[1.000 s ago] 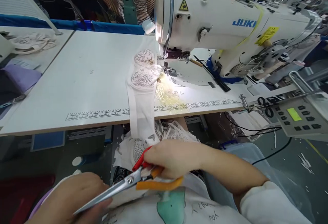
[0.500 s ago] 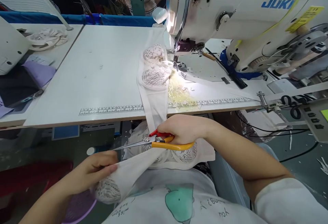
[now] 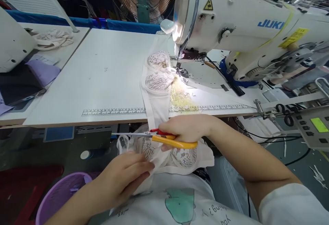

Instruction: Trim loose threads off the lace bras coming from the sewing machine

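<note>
My right hand (image 3: pixel 186 129) is wrapped round scissors (image 3: pixel 176 142) with orange and red handles; their blades point left, seen nearly edge-on. With fingers bent together, my left hand (image 3: pixel 128 173) grips part of a white lace bra (image 3: pixel 185 158) just below the blades. That bra lies over my lap, partly hidden by both hands. From it white cloth runs up over the table edge to another white lace bra (image 3: pixel 158 81), whose upper cup lies beside the needle area of the sewing machine (image 3: pixel 218 22).
A ruler scale (image 3: pixel 115 111) is printed along the front of the white table (image 3: pixel 110 74). Yellowish scraps (image 3: pixel 181 94) and a black-handled tool (image 3: pixel 235 84) lie by the machine. A purple basket (image 3: pixel 61 194) stands below left, a fan (image 3: pixel 142 2) behind.
My left hand has moved right and up along the cloth, towards my right hand. The scissors have turned level. The view has shifted slightly, showing more of the purple basket.
</note>
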`<state>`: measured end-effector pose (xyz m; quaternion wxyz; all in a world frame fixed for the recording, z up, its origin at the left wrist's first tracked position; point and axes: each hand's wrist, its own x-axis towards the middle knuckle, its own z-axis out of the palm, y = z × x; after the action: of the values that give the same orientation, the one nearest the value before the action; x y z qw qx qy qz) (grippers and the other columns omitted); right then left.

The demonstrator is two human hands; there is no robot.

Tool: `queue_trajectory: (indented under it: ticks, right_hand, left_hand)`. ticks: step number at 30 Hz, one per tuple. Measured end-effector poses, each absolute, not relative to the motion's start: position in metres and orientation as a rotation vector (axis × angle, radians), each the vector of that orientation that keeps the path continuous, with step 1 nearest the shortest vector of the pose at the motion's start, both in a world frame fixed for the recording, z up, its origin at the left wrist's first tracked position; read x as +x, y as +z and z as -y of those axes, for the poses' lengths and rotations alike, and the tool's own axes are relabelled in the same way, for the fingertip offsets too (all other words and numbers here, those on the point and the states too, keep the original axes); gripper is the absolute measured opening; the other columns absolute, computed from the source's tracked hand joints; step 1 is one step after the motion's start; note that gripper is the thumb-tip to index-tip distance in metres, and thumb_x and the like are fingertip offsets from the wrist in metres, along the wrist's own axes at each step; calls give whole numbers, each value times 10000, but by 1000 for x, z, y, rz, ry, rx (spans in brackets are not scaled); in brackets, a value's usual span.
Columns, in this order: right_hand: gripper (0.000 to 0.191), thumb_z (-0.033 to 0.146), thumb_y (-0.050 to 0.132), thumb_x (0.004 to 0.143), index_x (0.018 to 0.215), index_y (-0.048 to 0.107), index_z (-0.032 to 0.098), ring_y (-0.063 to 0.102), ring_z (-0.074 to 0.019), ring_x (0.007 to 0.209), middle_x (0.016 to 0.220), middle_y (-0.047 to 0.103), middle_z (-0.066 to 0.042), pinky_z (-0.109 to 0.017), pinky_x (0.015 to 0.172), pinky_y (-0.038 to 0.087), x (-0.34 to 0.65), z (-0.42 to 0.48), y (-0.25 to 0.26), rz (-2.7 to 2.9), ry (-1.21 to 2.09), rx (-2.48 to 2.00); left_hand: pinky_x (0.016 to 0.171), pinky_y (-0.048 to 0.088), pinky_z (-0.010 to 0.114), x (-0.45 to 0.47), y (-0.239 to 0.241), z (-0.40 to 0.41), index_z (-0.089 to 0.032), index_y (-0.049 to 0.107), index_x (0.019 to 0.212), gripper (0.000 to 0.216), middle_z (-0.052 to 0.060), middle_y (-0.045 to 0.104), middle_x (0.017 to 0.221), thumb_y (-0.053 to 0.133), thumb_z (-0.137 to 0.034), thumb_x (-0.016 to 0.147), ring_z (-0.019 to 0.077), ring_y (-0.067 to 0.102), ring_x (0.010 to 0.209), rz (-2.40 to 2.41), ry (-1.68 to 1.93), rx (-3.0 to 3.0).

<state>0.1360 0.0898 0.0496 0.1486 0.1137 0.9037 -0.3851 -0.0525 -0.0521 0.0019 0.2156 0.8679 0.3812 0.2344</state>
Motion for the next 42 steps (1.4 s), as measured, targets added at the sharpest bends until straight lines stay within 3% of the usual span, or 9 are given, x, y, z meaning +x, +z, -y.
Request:
queue_trajectory:
  ticks: [7, 10, 13, 19, 22, 25, 29, 39, 42]
  right_hand:
    - [109, 180, 525, 750, 710, 424, 181, 416, -113, 507, 633, 512, 2, -240, 443, 277, 119, -97, 44, -2664, -850, 179]
    - [94, 138, 540, 734, 780, 464, 171, 429, -119, 536, 661, 530, -5, -240, 453, 279, 117, -96, 48, -2675, -796, 232]
    - [105, 124, 544, 734, 784, 464, 171, 428, -122, 548, 660, 524, -2, -243, 465, 275, 115, -95, 49, -2718, -762, 324]
    - [132, 135, 533, 731, 753, 413, 185, 422, -118, 563, 691, 512, 5, -240, 473, 266, 117, -97, 43, -2852, -937, 371]
    - [160, 106, 511, 707, 724, 380, 195, 408, -116, 570, 667, 479, 19, -234, 484, 260, 121, -99, 42, -2856, -1040, 310]
    - [191, 83, 500, 687, 701, 348, 199, 387, -109, 574, 662, 450, 28, -230, 496, 257, 125, -101, 41, -2845, -1132, 280]
    - [205, 91, 507, 698, 687, 332, 198, 376, -102, 577, 662, 434, 35, -223, 507, 267, 129, -101, 41, -2827, -1237, 245]
    - [261, 213, 527, 782, 663, 295, 205, 382, -106, 555, 625, 416, 40, -234, 512, 273, 122, -98, 47, -2922, -1223, 239]
    - [270, 175, 540, 763, 659, 293, 206, 382, -106, 555, 621, 415, 40, -233, 510, 274, 120, -97, 49, -2940, -1189, 241]
  left_hand:
    - [652, 468, 237, -61, 1, 60, -207, 365, 1275, 443, 35, 674, 863, 417, -100, 849, 155, 619, 710, -1122, 487, 2689]
    - [661, 472, 245, -71, -4, 62, -172, 467, 1164, 316, 73, 667, 933, 475, -199, 849, 179, 635, 762, -1305, 564, 2733]
    - [573, 448, 218, -76, -7, 61, -201, 532, 954, 133, 38, 650, 858, 463, -174, 844, 150, 623, 666, -1376, 552, 2682]
    - [522, 439, 195, -75, -10, 57, -218, 476, 1017, 166, 14, 663, 840, 470, -247, 854, 133, 628, 638, -1418, 591, 2402]
    - [490, 406, 205, -75, -7, 57, -225, 522, 828, 47, -13, 615, 710, 478, -238, 841, 122, 556, 558, -1424, 573, 2234]
    - [509, 424, 216, -77, -2, 56, -208, 503, 679, 171, 6, 555, 664, 439, -194, 837, 131, 514, 584, -1288, 618, 2033]
    - [607, 502, 231, -77, 5, 51, -206, 527, 713, 197, 38, 590, 769, 397, -156, 853, 153, 560, 725, -1167, 742, 1766]
    - [584, 478, 230, -71, 6, 44, -188, 522, 633, 215, 20, 560, 695, 477, -225, 839, 142, 548, 660, -1251, 719, 1594]
    - [582, 470, 220, -74, 4, 45, -191, 525, 641, 214, 13, 567, 704, 484, -249, 843, 133, 537, 651, -1274, 727, 1535]
